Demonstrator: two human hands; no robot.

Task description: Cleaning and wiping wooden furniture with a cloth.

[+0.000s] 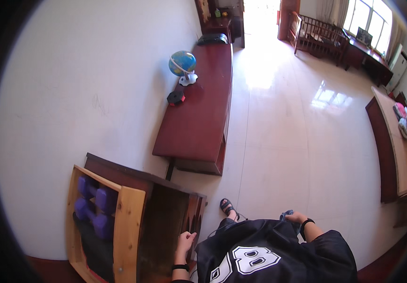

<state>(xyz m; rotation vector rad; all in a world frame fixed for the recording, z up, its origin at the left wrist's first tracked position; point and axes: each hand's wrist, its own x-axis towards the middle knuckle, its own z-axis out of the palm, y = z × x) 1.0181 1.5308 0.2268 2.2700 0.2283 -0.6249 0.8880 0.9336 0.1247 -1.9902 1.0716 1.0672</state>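
Note:
My right hand (296, 217) is closed around a crumpled blue-grey cloth (287, 214), held out over the floor at my right side. My left hand (186, 240) has its fingers curled in, and nothing shows in it. It hovers close to the front of a dark wooden cabinet (161, 212); whether it touches the cabinet I cannot tell. On the cabinet's top, a pale wooden tray (130, 226) contains purple dumbbells (92, 217) and a dark, flat item (95, 244).
A low red-brown cabinet (196, 123) along the wall bears a globe (182, 63), a black-and-red octagonal object (176, 98) and a black case (212, 39). At right stands a wood-topped table (398, 155) with soft items. A crib (320, 35) and desk (370, 53) are farther off on the tiled floor (278, 141).

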